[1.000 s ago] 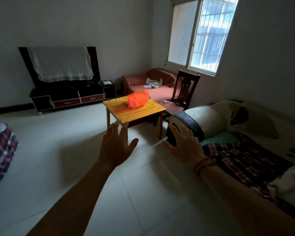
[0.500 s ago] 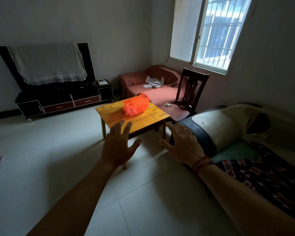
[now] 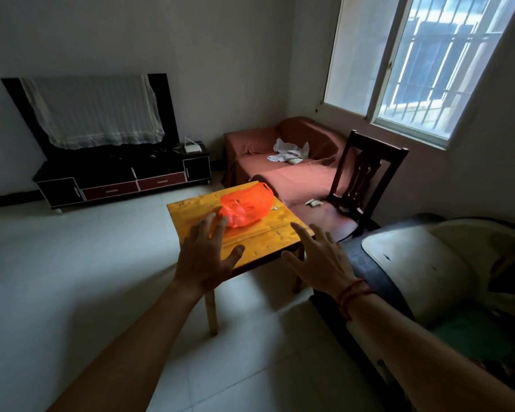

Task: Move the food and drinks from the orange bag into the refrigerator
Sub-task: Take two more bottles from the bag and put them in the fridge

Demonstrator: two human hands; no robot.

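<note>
An orange plastic bag [image 3: 247, 206] lies bulging on a small yellow wooden table [image 3: 265, 239] in the middle of the room. Its contents do not show. My left hand [image 3: 205, 257] is stretched out in front of me with fingers spread, just short of the bag's near side and holding nothing. My right hand [image 3: 321, 257] is held out the same way over the table's near right corner, empty, with a red string around the wrist. No refrigerator is in view.
A dark wooden chair [image 3: 360, 185] stands right of the table, a red-covered sofa [image 3: 286, 162] behind it. A black TV stand [image 3: 122, 179] with a cloth-covered screen lines the far wall. A cluttered couch [image 3: 428, 269] fills the right side. Pale floor tiles [image 3: 72, 278] stretch left.
I have come closer to the table; the bag and table loom larger. Both outstretched hands now reach the table's near edge, the left one almost at the bag.
</note>
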